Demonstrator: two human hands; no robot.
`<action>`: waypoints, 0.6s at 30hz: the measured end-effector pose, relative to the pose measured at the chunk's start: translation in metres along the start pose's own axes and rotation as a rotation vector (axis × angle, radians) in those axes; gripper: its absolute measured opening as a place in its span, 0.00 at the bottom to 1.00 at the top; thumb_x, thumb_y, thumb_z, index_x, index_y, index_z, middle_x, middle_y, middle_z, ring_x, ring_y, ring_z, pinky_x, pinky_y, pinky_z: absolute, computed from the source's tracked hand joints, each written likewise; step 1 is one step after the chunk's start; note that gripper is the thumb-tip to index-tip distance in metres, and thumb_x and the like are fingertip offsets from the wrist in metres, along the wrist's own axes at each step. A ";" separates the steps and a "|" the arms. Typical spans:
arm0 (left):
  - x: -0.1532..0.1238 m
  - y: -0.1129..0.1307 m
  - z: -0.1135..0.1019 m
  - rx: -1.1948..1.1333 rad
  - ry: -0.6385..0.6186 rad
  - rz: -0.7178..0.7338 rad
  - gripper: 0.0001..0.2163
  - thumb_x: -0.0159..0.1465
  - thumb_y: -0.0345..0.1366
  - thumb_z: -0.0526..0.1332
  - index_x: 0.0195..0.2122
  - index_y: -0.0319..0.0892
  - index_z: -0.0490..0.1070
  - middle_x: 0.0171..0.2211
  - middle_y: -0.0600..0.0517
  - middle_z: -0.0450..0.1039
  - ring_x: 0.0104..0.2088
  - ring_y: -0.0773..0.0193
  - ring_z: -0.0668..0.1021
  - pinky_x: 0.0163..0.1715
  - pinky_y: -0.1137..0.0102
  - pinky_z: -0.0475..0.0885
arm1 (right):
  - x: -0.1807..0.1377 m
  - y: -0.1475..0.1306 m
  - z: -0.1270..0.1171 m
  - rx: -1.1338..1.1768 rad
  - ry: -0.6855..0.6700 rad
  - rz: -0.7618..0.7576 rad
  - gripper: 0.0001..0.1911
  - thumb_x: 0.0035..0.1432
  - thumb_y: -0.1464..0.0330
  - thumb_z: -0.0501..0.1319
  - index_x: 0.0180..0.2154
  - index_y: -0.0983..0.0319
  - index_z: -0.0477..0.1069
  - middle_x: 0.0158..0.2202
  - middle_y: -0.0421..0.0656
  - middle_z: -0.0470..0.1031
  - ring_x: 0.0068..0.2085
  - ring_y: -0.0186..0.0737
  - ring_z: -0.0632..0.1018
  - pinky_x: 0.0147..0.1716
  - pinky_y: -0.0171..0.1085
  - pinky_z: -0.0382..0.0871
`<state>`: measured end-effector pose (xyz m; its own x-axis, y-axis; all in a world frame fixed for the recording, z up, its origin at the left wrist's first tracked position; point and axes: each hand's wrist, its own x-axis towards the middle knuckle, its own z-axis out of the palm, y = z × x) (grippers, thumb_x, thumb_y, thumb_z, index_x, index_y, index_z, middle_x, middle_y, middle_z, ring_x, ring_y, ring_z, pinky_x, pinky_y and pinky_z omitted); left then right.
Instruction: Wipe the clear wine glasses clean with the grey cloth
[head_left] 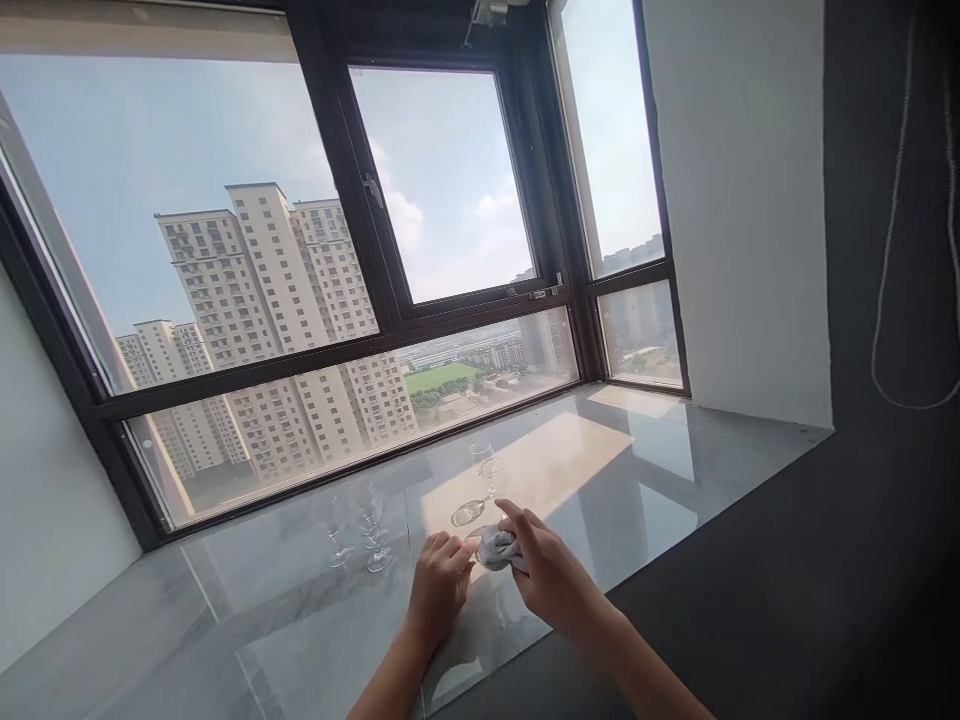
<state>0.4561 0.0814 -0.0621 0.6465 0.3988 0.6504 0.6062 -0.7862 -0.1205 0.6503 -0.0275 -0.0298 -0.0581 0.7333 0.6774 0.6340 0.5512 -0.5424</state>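
Observation:
My left hand (441,585) is curled shut on a clear wine glass (469,520); its round foot shows just beyond my fingers. My right hand (551,575) is closed on a small grey cloth (495,547) and presses it against the glass, index finger stretched over the top. Both hands hover low over the glossy marble window ledge (637,470). Another stemmed glass (489,468) stands upright just behind them.
Two or three more clear stemmed glasses (367,530) stand on the ledge to the left of my hands. Large dark-framed windows (390,330) run along the ledge's far side. A white wall panel (742,220) closes the right end, and a dark floor lies below.

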 end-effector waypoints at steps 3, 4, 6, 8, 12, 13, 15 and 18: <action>0.000 0.005 -0.001 -0.050 -0.008 0.094 0.07 0.64 0.27 0.57 0.40 0.45 0.73 0.32 0.50 0.74 0.35 0.58 0.73 0.39 0.64 0.68 | -0.003 0.015 -0.001 -0.028 0.097 0.037 0.37 0.53 0.80 0.52 0.64 0.56 0.50 0.50 0.50 0.73 0.51 0.46 0.75 0.49 0.45 0.72; -0.001 0.005 0.000 -0.073 0.000 0.091 0.07 0.65 0.28 0.57 0.38 0.44 0.72 0.31 0.50 0.74 0.35 0.58 0.73 0.39 0.64 0.68 | -0.003 0.022 -0.003 -0.037 0.147 0.062 0.36 0.54 0.79 0.52 0.63 0.56 0.51 0.50 0.50 0.73 0.52 0.47 0.75 0.50 0.46 0.71; -0.003 0.005 0.003 -0.127 0.027 0.028 0.07 0.66 0.28 0.55 0.35 0.44 0.71 0.31 0.50 0.73 0.35 0.59 0.73 0.37 0.67 0.67 | -0.001 0.033 -0.009 -0.042 0.226 0.128 0.33 0.55 0.77 0.52 0.62 0.58 0.51 0.49 0.51 0.74 0.51 0.47 0.76 0.49 0.46 0.72; -0.005 0.004 0.006 -0.203 0.030 -0.077 0.07 0.65 0.28 0.54 0.33 0.43 0.70 0.30 0.50 0.73 0.33 0.61 0.73 0.33 0.69 0.66 | -0.001 0.039 -0.013 -0.004 0.243 0.193 0.31 0.55 0.76 0.54 0.60 0.58 0.52 0.46 0.49 0.75 0.46 0.45 0.78 0.46 0.44 0.73; -0.006 0.007 0.007 -0.492 -0.093 -0.241 0.07 0.65 0.30 0.54 0.35 0.44 0.71 0.32 0.52 0.75 0.32 0.64 0.75 0.34 0.71 0.67 | -0.003 0.029 -0.010 0.187 0.114 0.226 0.32 0.55 0.72 0.59 0.59 0.57 0.51 0.42 0.45 0.77 0.39 0.40 0.79 0.41 0.40 0.73; -0.006 0.007 0.006 -0.578 -0.117 -0.271 0.07 0.65 0.31 0.54 0.36 0.44 0.71 0.33 0.52 0.76 0.34 0.64 0.76 0.35 0.71 0.68 | -0.003 0.023 -0.009 0.248 0.078 0.225 0.32 0.55 0.71 0.60 0.59 0.57 0.51 0.42 0.44 0.77 0.39 0.40 0.79 0.41 0.40 0.73; -0.005 0.008 0.004 -0.729 -0.146 -0.330 0.07 0.65 0.34 0.54 0.37 0.43 0.72 0.34 0.51 0.77 0.35 0.63 0.77 0.37 0.71 0.69 | -0.002 0.010 -0.006 0.376 0.034 0.218 0.34 0.55 0.68 0.63 0.59 0.57 0.51 0.41 0.43 0.78 0.37 0.40 0.79 0.40 0.40 0.74; -0.005 0.008 0.004 -0.852 -0.172 -0.387 0.09 0.66 0.38 0.55 0.36 0.41 0.72 0.30 0.51 0.77 0.32 0.64 0.77 0.34 0.72 0.69 | 0.001 -0.006 -0.004 0.471 0.044 0.181 0.34 0.56 0.65 0.65 0.60 0.56 0.50 0.42 0.44 0.77 0.38 0.41 0.79 0.40 0.41 0.76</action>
<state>0.4600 0.0748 -0.0690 0.5722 0.7142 0.4032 0.2949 -0.6379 0.7114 0.6497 -0.0317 -0.0237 0.0598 0.8216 0.5669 0.2133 0.5443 -0.8113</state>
